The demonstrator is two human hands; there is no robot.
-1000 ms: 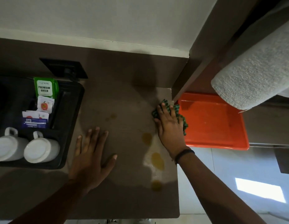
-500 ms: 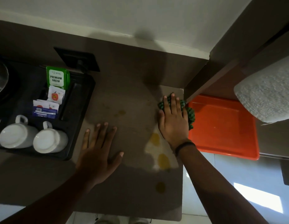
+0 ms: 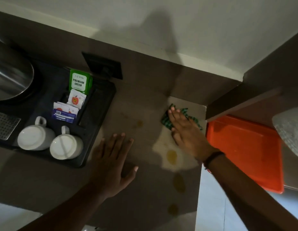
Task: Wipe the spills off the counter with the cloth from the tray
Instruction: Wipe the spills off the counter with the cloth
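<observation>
A green checked cloth (image 3: 166, 121) lies flat on the brown counter (image 3: 145, 100) near its right edge. My right hand (image 3: 186, 132) presses down on the cloth, palm flat and fingers stretched forward. Yellow spills mark the counter: one large drop (image 3: 172, 156) just below my right hand, another (image 3: 179, 182) nearer me, a small one (image 3: 173, 209) by the front edge, and a faint one (image 3: 139, 123) to the left. My left hand (image 3: 114, 162) rests flat on the counter with fingers spread and holds nothing. The orange tray (image 3: 245, 147) sits to the right, lower than the counter.
A black tray (image 3: 101, 104) at the left holds two white mugs (image 3: 35, 137), tea sachets (image 3: 79, 82) and a steel kettle (image 3: 9, 75). A black socket plate (image 3: 103, 67) lies behind it. A grey towel (image 3: 290, 130) hangs at the far right. The counter's right edge drops to the floor.
My right hand has slid the cloth to the left, off the tray's corner and further onto the counter. The camera has moved closer. My left hand has stayed flat.
</observation>
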